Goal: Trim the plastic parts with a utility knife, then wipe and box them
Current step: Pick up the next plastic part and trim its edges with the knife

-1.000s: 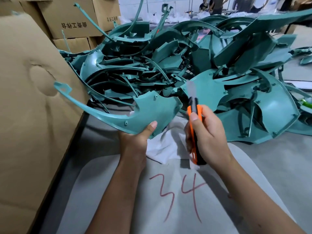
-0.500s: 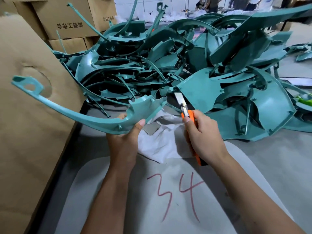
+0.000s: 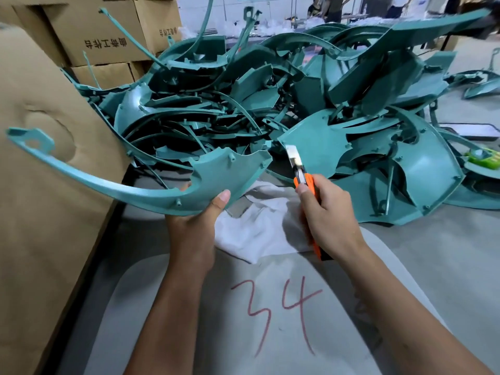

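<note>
Left hand (image 3: 193, 228) grips a curved teal plastic part (image 3: 151, 185) at its wide end, held above the table (image 3: 446, 266). Right hand (image 3: 328, 215) clasps an orange knife (image 3: 304, 182), blade out, just right of the part. White cloth (image 3: 254, 236) beneath; heap of parts (image 3: 311, 104) behind.

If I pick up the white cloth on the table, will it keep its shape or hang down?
The cloth would probably hang limp: it lies crumpled in soft folds. It seems thin, so likely light. Part of it sits under the held part, but apparently untouched, so it should lift freely.
</note>
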